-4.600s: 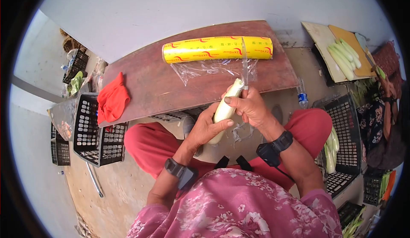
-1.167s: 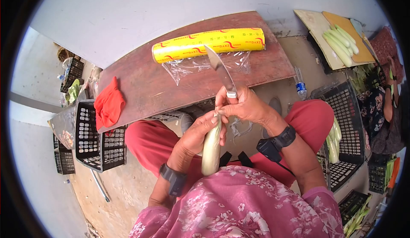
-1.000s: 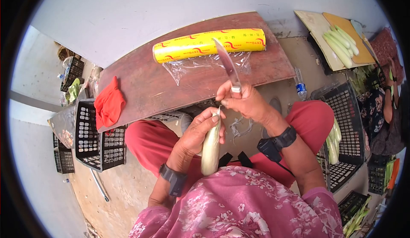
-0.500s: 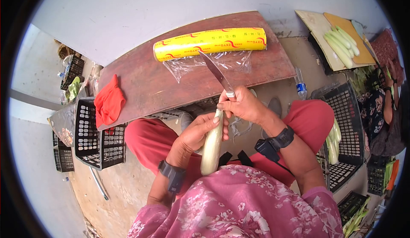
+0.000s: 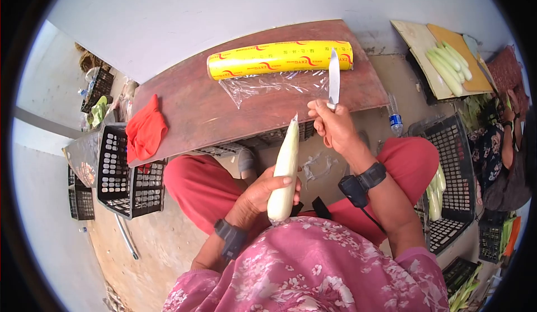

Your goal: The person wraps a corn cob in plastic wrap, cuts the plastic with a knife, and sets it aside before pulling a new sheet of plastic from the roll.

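Note:
My left hand (image 5: 268, 190) is wrapped around the thick lower half of a long pale green vegetable (image 5: 286, 161), which tapers to a pointed top. It stands nearly upright over my lap, with its upper half bare. My right hand (image 5: 334, 124) grips a knife (image 5: 334, 77) by the handle, blade pointing up and away from me. The blade is apart from the vegetable, up and to its right. Beyond it on the reddish wooden table (image 5: 184, 122) lies a yellow roll of cling film (image 5: 279, 59), a loose clear sheet hanging from its near side.
A red cloth (image 5: 146, 128) hangs over the table's left edge near a black crate (image 5: 114, 169). On my right are a water bottle (image 5: 395, 119), another black crate (image 5: 456, 172) and boards bearing pale green vegetables (image 5: 447, 71). Another person's arm (image 5: 508, 138) shows at far right.
My right hand with the knife has moved up and right, away from the vegetable's tip. The left hand has slid down to its lower part, and the tip has risen.

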Demonstrator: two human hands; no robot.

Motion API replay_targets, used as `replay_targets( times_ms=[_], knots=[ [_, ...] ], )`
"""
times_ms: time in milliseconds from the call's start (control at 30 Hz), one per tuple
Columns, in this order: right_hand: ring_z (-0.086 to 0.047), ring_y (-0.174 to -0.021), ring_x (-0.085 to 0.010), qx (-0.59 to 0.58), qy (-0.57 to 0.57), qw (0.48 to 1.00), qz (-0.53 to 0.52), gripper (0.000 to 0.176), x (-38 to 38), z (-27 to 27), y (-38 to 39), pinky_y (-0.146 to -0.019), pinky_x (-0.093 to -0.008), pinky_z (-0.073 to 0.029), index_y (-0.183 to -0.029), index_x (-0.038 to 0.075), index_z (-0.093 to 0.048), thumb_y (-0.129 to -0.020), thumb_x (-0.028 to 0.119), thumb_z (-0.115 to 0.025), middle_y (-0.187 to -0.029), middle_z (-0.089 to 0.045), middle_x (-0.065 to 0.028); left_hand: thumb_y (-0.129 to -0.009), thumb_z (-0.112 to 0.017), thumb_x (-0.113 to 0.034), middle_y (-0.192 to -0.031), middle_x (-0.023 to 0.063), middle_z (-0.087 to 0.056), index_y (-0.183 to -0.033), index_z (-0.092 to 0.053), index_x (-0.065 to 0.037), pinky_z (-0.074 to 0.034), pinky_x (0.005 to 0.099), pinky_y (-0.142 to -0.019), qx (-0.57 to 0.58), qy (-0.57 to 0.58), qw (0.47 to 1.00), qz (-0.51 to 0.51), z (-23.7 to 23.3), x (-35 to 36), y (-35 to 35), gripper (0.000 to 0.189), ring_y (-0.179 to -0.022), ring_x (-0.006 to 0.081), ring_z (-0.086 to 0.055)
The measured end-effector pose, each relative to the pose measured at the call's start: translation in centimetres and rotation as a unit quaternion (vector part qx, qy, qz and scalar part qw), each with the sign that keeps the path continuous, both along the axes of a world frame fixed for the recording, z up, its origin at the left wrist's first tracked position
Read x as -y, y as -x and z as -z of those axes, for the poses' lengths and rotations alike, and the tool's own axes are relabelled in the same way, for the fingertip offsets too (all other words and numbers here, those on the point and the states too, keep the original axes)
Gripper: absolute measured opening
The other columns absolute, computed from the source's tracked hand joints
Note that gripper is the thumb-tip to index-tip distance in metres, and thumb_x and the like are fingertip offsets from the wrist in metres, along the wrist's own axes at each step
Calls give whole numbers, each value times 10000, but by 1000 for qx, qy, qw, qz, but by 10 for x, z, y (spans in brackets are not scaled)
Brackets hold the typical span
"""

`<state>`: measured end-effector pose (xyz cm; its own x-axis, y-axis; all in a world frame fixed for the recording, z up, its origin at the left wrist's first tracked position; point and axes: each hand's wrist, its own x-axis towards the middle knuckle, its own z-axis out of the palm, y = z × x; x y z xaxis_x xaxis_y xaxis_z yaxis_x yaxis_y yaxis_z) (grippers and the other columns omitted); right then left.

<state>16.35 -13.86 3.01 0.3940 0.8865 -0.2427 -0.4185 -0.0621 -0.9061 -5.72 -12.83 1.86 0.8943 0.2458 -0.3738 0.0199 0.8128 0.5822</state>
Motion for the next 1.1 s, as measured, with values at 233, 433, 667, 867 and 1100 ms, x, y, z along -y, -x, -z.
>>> replay_targets(
  times_ms=[233, 433, 667, 867, 1100],
  knots=[
    [-376, -332, -49, -66, -4, 966, -249, 346, 17, 3, 16, -260, -202, -261, -806, 17, -583, -831, 353, -657, -508, -484, 1, -785, -659, -363, -882, 148, -559, -1181, -426, 6, -513, 383, -623, 68, 24, 997, 9, -8, -11, -8, 590, -683, 278, -602],
    [-423, -430, -19, -36, -32, 981, -186, 292, 14, -26, 17, -359, -174, -284, -798, 18, -609, -786, 292, -711, -601, -534, 17, -817, -634, -421, -944, 159, -572, -1212, -397, -4, -534, 362, -630, 69, 92, 993, -8, -7, -2, -11, 621, -754, 265, -610],
    [-417, -375, -46, 30, 5, 998, -59, 388, 3, -14, -7, -287, -193, -284, -771, 0, -589, -774, 372, -700, -551, -514, -18, -787, -702, -293, -912, 97, -577, -1195, -399, -45, -449, 230, -463, -81, -98, 989, -73, -20, 12, -21, 566, -607, 125, -547],
    [-385, -394, -39, 40, 26, 999, -16, 375, 5, -23, -10, -310, -202, -246, -732, 29, -574, -752, 372, -725, -525, -455, 20, -787, -720, -212, -917, 60, -557, -1218, -379, 9, -451, 212, -518, -179, -457, 854, -173, -10, 18, -26, 592, -660, 82, -526],
    [-419, -429, -53, -138, -117, 983, -36, 343, 3, -1, -4, -322, -181, -289, -864, 20, -552, -805, 326, -695, -608, -501, -1, -747, -751, -104, -1022, 74, -564, -1233, -387, 24, -488, 246, -753, -158, -561, 764, -276, -5, 4, -29, 620, -904, 125, -560]
  ],
)
